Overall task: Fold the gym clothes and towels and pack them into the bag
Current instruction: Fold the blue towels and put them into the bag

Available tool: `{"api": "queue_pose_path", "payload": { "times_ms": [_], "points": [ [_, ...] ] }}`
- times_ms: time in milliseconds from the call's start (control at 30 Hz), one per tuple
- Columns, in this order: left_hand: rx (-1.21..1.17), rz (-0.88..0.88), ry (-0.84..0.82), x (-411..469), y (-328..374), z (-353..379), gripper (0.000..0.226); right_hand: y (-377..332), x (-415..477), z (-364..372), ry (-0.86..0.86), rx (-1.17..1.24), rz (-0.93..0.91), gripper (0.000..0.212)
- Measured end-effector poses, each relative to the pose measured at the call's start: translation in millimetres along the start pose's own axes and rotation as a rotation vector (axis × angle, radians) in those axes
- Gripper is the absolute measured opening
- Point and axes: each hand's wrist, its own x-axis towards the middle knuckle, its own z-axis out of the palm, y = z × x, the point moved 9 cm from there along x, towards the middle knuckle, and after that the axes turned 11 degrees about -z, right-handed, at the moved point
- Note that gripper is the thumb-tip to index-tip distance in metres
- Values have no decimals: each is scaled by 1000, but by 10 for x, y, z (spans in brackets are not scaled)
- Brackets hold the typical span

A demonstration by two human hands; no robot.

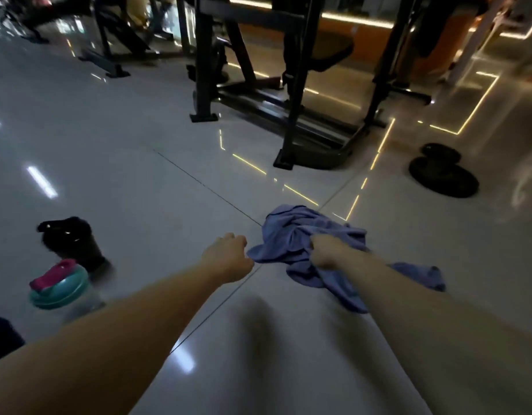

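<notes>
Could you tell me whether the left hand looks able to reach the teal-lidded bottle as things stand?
Probably yes: the teal-lidded bottle sits on open floor just beside that arm, with nothing lying between them; the left hand would only need to draw back.

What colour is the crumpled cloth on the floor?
Plain purplish blue, no pattern. The head view shows the cloth bunched in the right hand.
</notes>
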Motion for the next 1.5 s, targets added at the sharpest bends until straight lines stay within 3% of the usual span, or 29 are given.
{"api": "queue_pose_path", "payload": {
  "times_ms": [100,233,267,367,433,500,567,633,700,833,867,967,1133,1333,1433,1500],
  "points": [
    [-5,97,-120,391,281,426,46,196,336,333,-69,40,7,41],
    [-63,216,-133,799,757,866,49,864,740,1019,-83,71,134,73],
    [-90,256,-132,860,890,971,48,1040,742,1194,-94,94,186,73],
    [-126,364,-213,908,1245,1320,30,1331,591,1485,-72,28,236,58],
    [-94,400,-293,860,1375,1555,18,1400,546,1553,8,-29,210,28],
    [-69,404,-313,840,1390,1690,19,1383,520,1552,35,85,207,7],
    [-100,404,-258,825,1368,1704,38,1324,515,1439,67,324,162,32],
    [-140,429,-216,736,1384,1546,73,1226,490,1067,138,528,97,38],
    [-199,453,-176,633,1471,1238,83,1090,417,613,161,681,62,30],
    [-328,523,7,367,1772,300,29,751,56,-326,212,899,-57,12],
    [-360,509,38,285,1810,40,29,664,-91,-544,227,902,-78,7],
    [-367,435,10,-91,1835,-749,27,398,-548,-1189,255,782,-187,22],
    [-529,451,-11,-637,1604,-1787,16,24,-1208,-2002,298,628,-331,29],
    [-710,469,-4,-1056,1278,-2392,21,-411,-1728,-2426,381,599,-439,14],
    [-641,487,30,-1124,1154,-2434,25,-544,-1827,-2466,428,642,-437,18],
    [-508,506,152,-1150,1080,-2447,35,-601,-1851,-2479,464,714,-426,23]
  ]
}}
